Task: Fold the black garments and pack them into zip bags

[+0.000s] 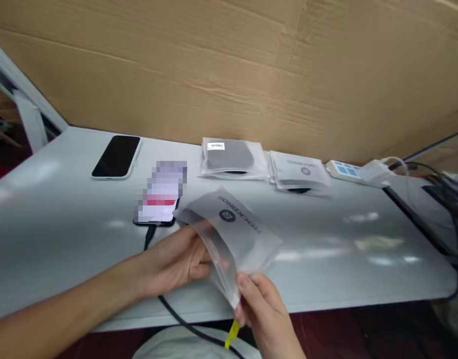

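Note:
A frosted plastic pouch (247, 234) with dark lettering and a round logo is held tilted above the front of the table. My right hand (262, 309) pinches its lower edge near the mouth between thumb and fingers. The fingers of my left hand (180, 262) reach into or behind the pouch's mouth, partly hidden by the plastic. What they hold, if anything, cannot be made out. Just beyond my left hand lies a phone (161, 192) with a lit, pixelated screen and a black cable (150, 237) at its lower end.
A dark-screened phone (116, 157) lies at the back left. Along the cardboard wall (229, 70) are a pouch with a barcode label (230, 157), stacked pouches (301, 172) and a white power strip (344, 170). Black cables (456, 234) hang at the right; a yellow tag (232, 334) shows below.

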`<state>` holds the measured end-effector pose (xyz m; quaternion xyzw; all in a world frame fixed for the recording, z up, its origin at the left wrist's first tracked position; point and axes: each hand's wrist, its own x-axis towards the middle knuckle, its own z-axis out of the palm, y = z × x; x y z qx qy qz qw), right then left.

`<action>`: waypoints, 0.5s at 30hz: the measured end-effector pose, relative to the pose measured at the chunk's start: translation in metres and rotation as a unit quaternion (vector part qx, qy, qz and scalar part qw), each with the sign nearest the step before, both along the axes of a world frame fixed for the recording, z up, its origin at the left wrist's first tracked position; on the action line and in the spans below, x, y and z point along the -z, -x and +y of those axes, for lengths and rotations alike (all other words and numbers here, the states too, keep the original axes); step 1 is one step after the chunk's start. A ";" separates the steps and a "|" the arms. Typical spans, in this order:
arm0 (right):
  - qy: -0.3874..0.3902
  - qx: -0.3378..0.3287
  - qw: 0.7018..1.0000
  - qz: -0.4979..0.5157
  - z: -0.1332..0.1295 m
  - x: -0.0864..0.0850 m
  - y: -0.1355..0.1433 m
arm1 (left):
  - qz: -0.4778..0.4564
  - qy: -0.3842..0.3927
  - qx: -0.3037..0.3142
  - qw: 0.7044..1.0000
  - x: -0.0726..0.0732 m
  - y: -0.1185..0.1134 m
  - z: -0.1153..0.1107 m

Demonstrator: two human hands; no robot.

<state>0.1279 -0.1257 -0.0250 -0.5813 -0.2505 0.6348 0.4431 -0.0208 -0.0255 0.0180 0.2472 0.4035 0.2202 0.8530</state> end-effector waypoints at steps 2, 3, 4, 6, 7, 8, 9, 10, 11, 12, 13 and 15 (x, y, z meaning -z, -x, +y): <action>0.007 -0.004 1.000 0.024 0.000 0.000 -0.007 | -0.023 0.013 0.073 0.997 0.000 0.003 -0.001; 0.006 -0.015 0.999 0.034 0.001 0.000 -0.011 | -0.016 -0.001 0.099 0.995 0.000 0.003 -0.002; 0.006 -0.026 0.999 0.043 0.001 -0.001 -0.015 | 0.005 -0.027 0.107 0.994 0.001 0.003 -0.003; 0.002 -0.042 0.997 0.058 0.001 -0.002 -0.022 | 0.052 -0.084 0.081 0.992 0.004 0.001 -0.004; -0.006 -0.042 0.997 0.064 0.001 -0.002 -0.024 | 0.074 -0.107 0.055 0.990 0.005 0.000 -0.003; -0.016 -0.041 0.996 0.072 0.001 -0.003 -0.026 | 0.090 -0.124 0.029 0.988 0.006 -0.001 -0.003; -0.029 -0.039 0.996 0.081 0.001 -0.003 -0.028 | 0.099 -0.138 0.005 0.986 0.006 -0.002 -0.002; -0.044 -0.037 0.994 0.093 0.002 -0.004 -0.030 | 0.100 -0.148 -0.012 0.984 0.006 -0.002 -0.001; -0.062 -0.039 0.991 0.112 0.004 -0.005 -0.031 | 0.097 -0.162 -0.027 0.982 0.006 -0.002 0.000; -0.079 -0.042 0.987 0.133 0.005 -0.007 -0.032 | 0.094 -0.183 -0.040 0.978 0.006 -0.001 0.001; -0.095 -0.046 0.982 0.157 0.007 -0.008 -0.034 | 0.096 -0.215 -0.048 0.971 0.006 0.000 0.001; -0.115 -0.043 0.972 0.202 0.010 -0.011 -0.037 | 0.131 -0.319 -0.077 0.935 0.006 0.004 0.001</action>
